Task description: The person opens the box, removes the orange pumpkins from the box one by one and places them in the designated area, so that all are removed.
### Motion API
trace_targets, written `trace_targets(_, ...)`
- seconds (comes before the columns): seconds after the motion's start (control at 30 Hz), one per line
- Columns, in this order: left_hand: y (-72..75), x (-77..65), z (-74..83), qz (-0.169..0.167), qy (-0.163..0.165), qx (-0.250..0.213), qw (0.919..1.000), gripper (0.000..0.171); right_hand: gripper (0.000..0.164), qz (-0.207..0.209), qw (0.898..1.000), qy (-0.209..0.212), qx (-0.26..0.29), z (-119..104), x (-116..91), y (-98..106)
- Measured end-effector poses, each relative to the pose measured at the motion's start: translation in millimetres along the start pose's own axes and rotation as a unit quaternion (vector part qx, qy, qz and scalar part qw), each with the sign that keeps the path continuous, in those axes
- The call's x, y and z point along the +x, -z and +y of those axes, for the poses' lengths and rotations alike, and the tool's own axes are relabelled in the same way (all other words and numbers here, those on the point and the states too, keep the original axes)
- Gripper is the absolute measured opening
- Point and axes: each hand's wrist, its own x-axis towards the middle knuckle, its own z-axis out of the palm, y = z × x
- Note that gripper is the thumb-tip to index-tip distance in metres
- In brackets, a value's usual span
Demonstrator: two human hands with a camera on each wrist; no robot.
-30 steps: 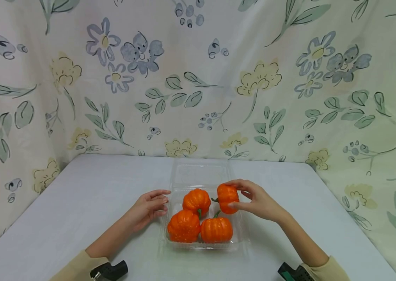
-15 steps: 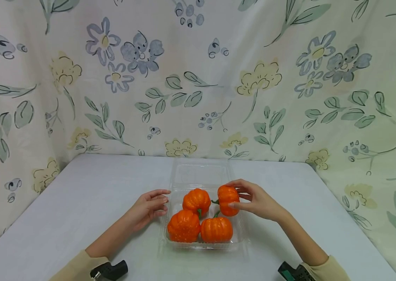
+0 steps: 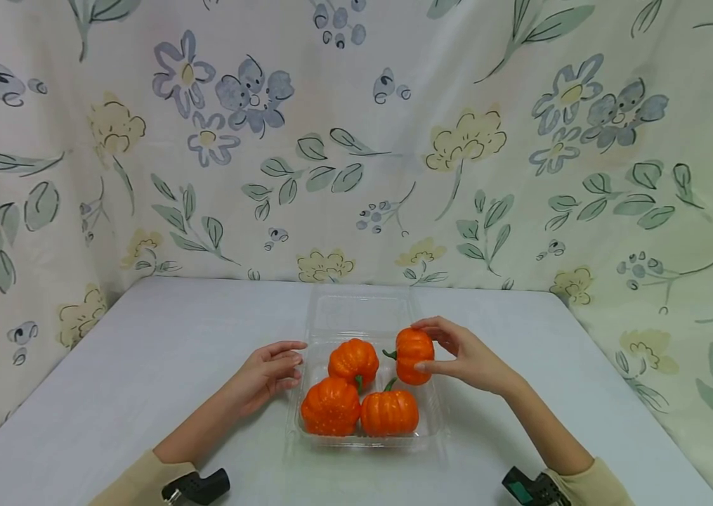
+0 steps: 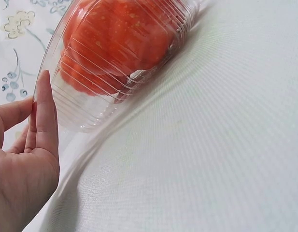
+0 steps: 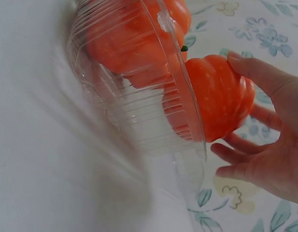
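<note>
A clear plastic clamshell box [image 3: 356, 441] stands open on the table, its lid [image 3: 362, 313] laid back to the far side. Three orange toy pumpkins with green stems sit in it: a back-left one [image 3: 353, 363], a front-left one [image 3: 331, 407] and a front-right one [image 3: 390, 414]. My right hand [image 3: 466, 357] grips a fourth pumpkin [image 3: 414, 357] between thumb and fingers at the box's back-right corner, tipped so its stem points left. In the right wrist view this pumpkin [image 5: 219, 99] overlaps the box rim. My left hand [image 3: 267, 376] has fairly straight fingers [image 4: 45, 116] right at the box's left wall.
A white cloth covers the table [image 3: 160, 351]. Behind it and on both sides hangs a floral curtain [image 3: 356, 211]. Black wrist devices sit at the left sleeve [image 3: 197, 486] and right sleeve [image 3: 533, 488].
The pumpkin in my right hand dipped a little, then came up and slightly right. My left hand and the other pumpkins stay as they were.
</note>
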Motion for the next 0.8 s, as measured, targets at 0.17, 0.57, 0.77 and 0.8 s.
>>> trace_targets(0.17,-0.1,-0.3,0.5,-0.001,0.0,0.001,1.0,0.039,0.056,0.002,1.0,0.0,-0.002,1.5,-0.5,3.5)
trace_targets(0.57,-1.5,-2.0,2.7,-0.002,0.0,0.0,1.0,0.037,0.067,0.002,0.999,-0.021,-0.024,-0.8,-3.5,9.3)
trace_targets(0.77,-1.1,-2.0,2.4,-0.004,-0.001,-0.002,1.0,0.037,0.066,0.002,0.999,-0.022,-0.035,-1.9,-5.1,13.4)
trace_targets(0.8,-1.0,-2.0,2.3,-0.005,-0.001,-0.002,1.0,0.037,0.066,0.003,0.999,-0.023,-0.036,-2.4,-5.6,14.3)
